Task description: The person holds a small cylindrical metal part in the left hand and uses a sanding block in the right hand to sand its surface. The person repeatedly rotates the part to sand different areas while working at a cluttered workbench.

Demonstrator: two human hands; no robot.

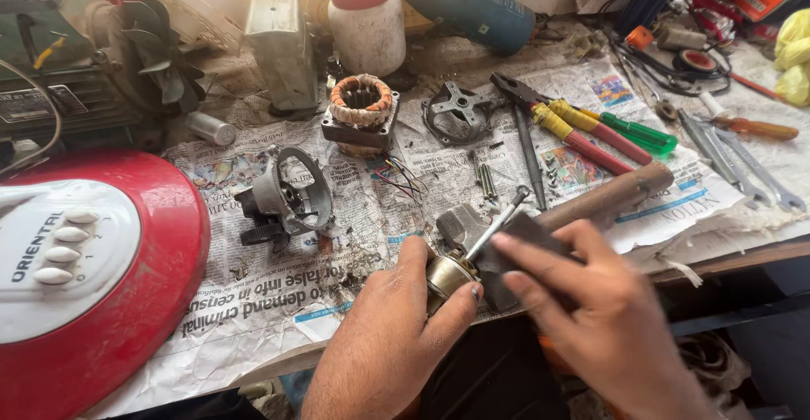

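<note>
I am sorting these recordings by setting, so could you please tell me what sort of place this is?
Most likely a small repair bench for electric fans: a copper-wound stator and pliers lie on newspaper beside a red fan base, while the left hand grips a rotor.

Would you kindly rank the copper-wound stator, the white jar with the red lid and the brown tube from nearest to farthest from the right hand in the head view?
From the right hand:
1. Brown tube, just above the hand, right of centre.
2. Copper-wound stator, up and to the left, mid-bench.
3. White jar with the red lid, at the back edge, behind the stator.
</note>
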